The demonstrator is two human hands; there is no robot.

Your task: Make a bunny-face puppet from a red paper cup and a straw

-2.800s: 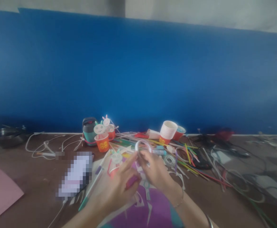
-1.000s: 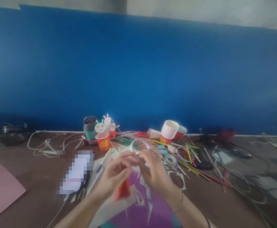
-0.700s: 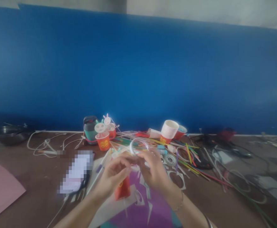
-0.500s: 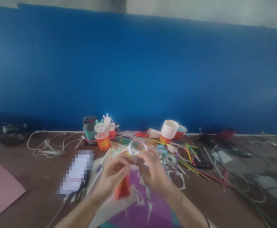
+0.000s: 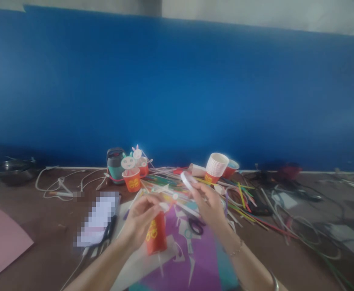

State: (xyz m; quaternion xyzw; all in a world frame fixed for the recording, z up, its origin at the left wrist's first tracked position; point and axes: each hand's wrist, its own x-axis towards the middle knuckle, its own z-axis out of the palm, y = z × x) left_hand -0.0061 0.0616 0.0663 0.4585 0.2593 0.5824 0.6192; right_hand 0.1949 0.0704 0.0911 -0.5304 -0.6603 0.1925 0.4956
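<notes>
My left hand [image 5: 141, 220] holds a small red paper cup [image 5: 155, 235] upside down over the purple paper [image 5: 195, 258], fingertips pinched at its top. My right hand [image 5: 209, 204] is raised just to the right and grips a white tape roll [image 5: 188, 180] edge-on. A thin strip seems to run between the two hands, but blur hides it. Small scissors [image 5: 196, 226] lie on the paper under my right hand.
Two orange cups with bunny cut-outs [image 5: 132, 174] and a teal jar [image 5: 114, 163] stand at the back. A white cup stack [image 5: 215, 165] lies tilted among several coloured straws [image 5: 240, 198]. Cables [image 5: 62, 184] left, wires [image 5: 304, 230] right, pink sheet [image 5: 1, 242], blue wall behind.
My right hand has pulled away to the right and up with the tape roll, turning it edge-on. The hands were together before. The scissors beneath are now uncovered.
</notes>
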